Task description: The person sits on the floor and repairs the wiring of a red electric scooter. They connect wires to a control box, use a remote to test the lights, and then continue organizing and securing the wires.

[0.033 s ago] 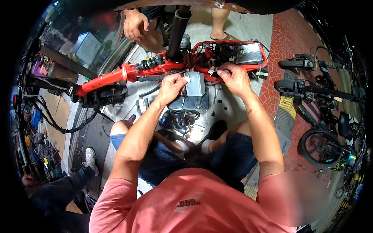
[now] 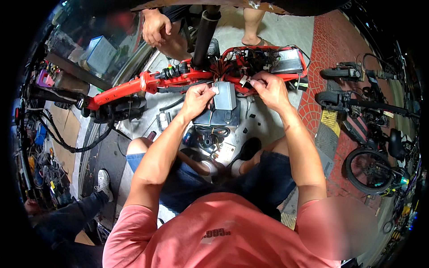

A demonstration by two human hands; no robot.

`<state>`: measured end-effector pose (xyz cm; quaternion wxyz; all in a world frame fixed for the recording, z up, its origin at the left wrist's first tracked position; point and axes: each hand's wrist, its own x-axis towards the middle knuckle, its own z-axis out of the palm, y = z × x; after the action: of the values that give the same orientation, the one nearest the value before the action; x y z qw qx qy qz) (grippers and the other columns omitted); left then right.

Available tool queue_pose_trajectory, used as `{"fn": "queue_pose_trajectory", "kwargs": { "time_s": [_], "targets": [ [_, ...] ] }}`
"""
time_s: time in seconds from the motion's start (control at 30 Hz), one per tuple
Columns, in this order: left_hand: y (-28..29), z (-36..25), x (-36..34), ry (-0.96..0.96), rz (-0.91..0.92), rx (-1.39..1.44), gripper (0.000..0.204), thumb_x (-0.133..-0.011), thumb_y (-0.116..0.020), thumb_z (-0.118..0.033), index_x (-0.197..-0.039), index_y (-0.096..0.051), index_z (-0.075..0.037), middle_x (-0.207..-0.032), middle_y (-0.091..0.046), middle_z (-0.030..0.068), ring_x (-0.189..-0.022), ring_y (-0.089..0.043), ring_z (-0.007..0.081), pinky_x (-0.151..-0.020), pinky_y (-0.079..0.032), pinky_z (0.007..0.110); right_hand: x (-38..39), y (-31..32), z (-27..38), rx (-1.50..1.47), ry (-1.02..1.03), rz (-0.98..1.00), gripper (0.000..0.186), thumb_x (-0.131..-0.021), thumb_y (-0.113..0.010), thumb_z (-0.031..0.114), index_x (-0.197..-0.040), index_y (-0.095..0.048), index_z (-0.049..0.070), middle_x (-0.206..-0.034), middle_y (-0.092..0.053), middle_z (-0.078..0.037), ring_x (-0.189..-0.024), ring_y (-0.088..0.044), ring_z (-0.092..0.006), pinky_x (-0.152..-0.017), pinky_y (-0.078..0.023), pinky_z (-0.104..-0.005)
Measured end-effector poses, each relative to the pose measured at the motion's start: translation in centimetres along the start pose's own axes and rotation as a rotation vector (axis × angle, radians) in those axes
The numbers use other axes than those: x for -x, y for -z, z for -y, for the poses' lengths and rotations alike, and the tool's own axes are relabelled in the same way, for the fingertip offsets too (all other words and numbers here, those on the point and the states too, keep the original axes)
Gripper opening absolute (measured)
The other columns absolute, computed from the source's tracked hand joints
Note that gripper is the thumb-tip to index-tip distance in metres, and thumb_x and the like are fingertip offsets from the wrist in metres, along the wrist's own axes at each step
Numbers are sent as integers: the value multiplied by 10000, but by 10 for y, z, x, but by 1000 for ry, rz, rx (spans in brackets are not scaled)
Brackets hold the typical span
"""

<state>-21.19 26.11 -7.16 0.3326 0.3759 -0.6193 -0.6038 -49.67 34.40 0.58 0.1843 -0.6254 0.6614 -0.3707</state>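
Observation:
My left hand [image 2: 199,100] is closed on a small white connector [image 2: 215,90] at the left edge of a grey metal box [image 2: 225,99]. That box sits on a black block [image 2: 232,119]. My right hand [image 2: 267,90] pinches a pale connector [image 2: 244,80] beside the red folding scooter frame [image 2: 118,91]. A bundle of coloured wires [image 2: 220,67] spills from the frame's middle, above the grey box. A silver finned unit [image 2: 286,65] lies in the open deck to the right.
Another person's hand [image 2: 155,29] and bare leg [image 2: 251,27] are at the top; a person's trainer [image 2: 103,182] is at lower left. Coiled cables [image 2: 216,132] lie below the block. Bicycles and scooters [image 2: 368,172] stand at right. Cluttered tools and parts [image 2: 42,165] fill the left edge.

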Motion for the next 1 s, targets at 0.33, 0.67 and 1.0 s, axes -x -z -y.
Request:
{"fn": "queue_pose_trajectory", "kwargs": {
  "time_s": [0.33, 0.67, 1.0],
  "targets": [
    [-3, 3, 0, -33, -11, 20, 392, -1019, -776, -222, -711, -599, -57, -657, -628, -10, -568, -567, 65, -524, -467, 263, 2, -1, -4, 72, -8, 13, 262, -943, -737, 227, -1092, -778, 16, -871, -761, -148, -794, -730, -256, -759, -567, -380],
    [41, -7, 31, 88, -311, 269, 346, -1082, -662, -316, -871, -681, -43, -749, -714, 97, -573, -663, 166, -531, -519, 299, 16, 3, 23, 35, -4, 4, 257, -990, -738, 254, -1139, -785, 50, -890, -759, -80, -838, -682, -149, -796, -550, -328],
    [84, 39, 94, 201, -570, 403, 315, -1096, -612, -303, -1026, -686, -4, -719, -669, 57, -545, -634, 165, -498, -506, 305, 6, 3, -24, 154, -37, 38, 347, -955, -729, 363, -1118, -798, 65, -866, -757, -140, -813, -719, -277, -783, -555, -391]
  ]
}}
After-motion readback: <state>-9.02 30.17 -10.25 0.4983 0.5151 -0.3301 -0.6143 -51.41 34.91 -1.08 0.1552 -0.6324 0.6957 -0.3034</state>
